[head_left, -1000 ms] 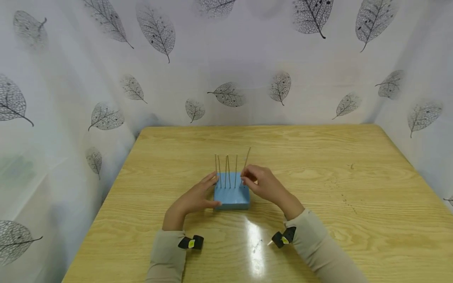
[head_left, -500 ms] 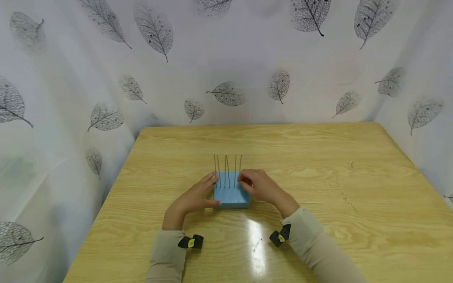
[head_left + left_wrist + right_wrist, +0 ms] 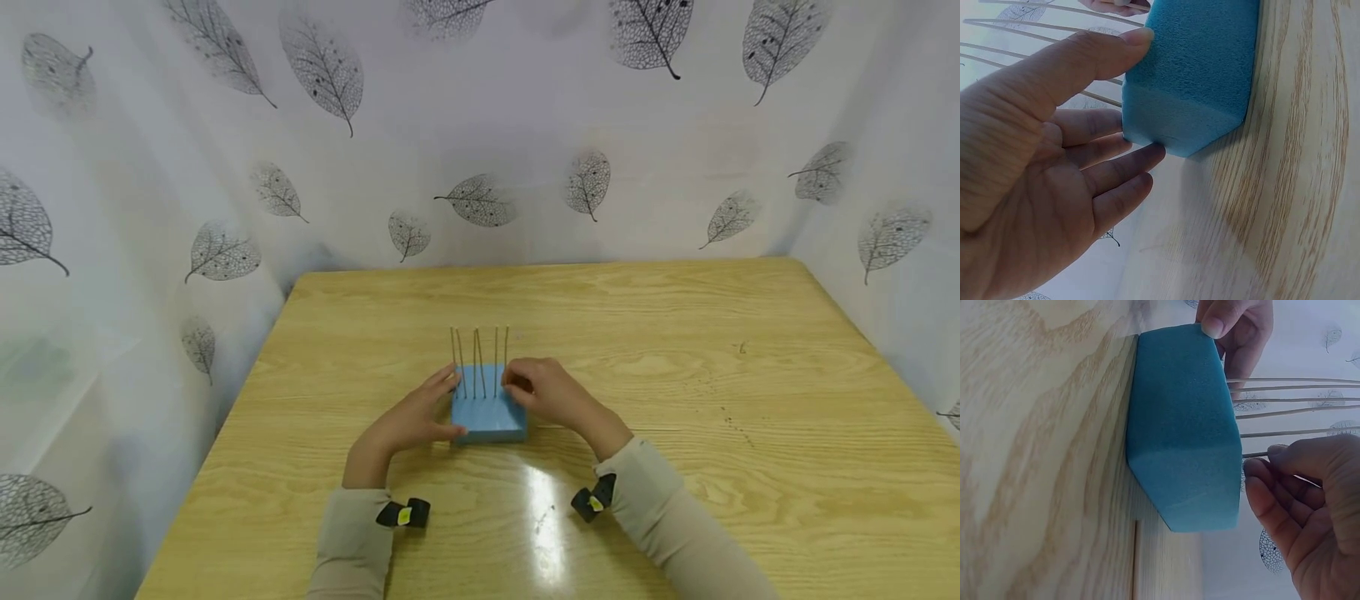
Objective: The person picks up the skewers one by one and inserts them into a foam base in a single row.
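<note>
A light blue foam block (image 3: 489, 418) lies on the table, and several thin wooden sticks (image 3: 476, 362) stand in a row in its top. My left hand (image 3: 416, 417) holds the block at its left end. In the left wrist view the thumb is on the block's upper front edge (image 3: 1191, 56) and the fingers touch its end face. My right hand (image 3: 551, 392) pinches the rightmost stick (image 3: 1257, 454) between thumb and index finger, low down near the foam. That stick stands nearly upright with its lower end at the block; how deep it sits is hidden.
The wood-grain table (image 3: 675, 350) spreads around the block. A pale curtain with leaf prints (image 3: 525, 125) hangs behind and at both sides. A thin brown strip (image 3: 1135, 562) shows on the table beyond the block's right end; its kind is unclear.
A second ago the rightmost stick leaned right and reached higher; it now stands nearly upright, level with the others. My right hand moved slightly left with it. The left hand stayed on the block.
</note>
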{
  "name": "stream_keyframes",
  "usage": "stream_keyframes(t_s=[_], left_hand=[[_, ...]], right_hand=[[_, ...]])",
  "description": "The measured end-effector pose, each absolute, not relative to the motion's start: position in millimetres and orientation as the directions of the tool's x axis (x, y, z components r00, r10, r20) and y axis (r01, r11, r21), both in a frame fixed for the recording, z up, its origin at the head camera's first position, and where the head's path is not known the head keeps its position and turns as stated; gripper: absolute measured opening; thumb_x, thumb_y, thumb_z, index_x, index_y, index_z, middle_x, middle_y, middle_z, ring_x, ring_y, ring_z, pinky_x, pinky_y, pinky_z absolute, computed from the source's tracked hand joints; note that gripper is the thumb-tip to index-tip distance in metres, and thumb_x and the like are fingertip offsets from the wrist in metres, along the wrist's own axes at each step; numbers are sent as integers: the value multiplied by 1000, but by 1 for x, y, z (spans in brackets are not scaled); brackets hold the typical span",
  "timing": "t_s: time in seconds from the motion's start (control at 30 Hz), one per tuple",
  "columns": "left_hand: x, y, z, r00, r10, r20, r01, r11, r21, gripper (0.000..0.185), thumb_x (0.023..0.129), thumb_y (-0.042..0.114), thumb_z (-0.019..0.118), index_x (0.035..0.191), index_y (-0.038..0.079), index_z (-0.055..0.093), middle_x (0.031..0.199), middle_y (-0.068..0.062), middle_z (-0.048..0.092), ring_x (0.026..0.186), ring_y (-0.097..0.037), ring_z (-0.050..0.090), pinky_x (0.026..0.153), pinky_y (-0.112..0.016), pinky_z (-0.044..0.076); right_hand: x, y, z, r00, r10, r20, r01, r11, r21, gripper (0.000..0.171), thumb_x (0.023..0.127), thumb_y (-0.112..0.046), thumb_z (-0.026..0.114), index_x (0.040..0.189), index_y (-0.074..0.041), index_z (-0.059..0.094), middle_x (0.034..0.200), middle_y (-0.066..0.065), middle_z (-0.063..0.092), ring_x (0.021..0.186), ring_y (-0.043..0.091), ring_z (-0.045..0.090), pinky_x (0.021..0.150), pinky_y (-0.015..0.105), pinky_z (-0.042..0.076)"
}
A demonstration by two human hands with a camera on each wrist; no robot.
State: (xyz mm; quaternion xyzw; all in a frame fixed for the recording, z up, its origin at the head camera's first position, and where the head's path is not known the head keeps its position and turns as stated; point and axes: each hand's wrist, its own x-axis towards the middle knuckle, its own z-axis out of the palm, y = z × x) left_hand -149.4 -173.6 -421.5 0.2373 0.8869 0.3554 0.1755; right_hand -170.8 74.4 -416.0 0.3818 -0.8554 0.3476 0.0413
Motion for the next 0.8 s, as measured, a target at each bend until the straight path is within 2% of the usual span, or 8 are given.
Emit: stream_keyframes(t_s=[0.27,0.8], left_hand=[[-149,-174,-422,-821,555,-135,308,628,714,84,83,22,74,147,-3,26,157,-17,10,142,-36,15,110,-52,25],[-147,-172,-420,-821,553,-143,310,642,702,84,83,21,74,147,-3,26,157,-16,10,141,-36,17,109,-51,28]], right_hand=[[-168,81,-413,-741,-621,254,-626,502,-597,8,90,-6,63,96,-2,67,85,3,66,70,8,58,61,22,49],[-155,114,-417,-785,-580,218,-577,555,-599,13,91,-7,62,100,1,67,84,2,64,72,10,58,63,25,51]])
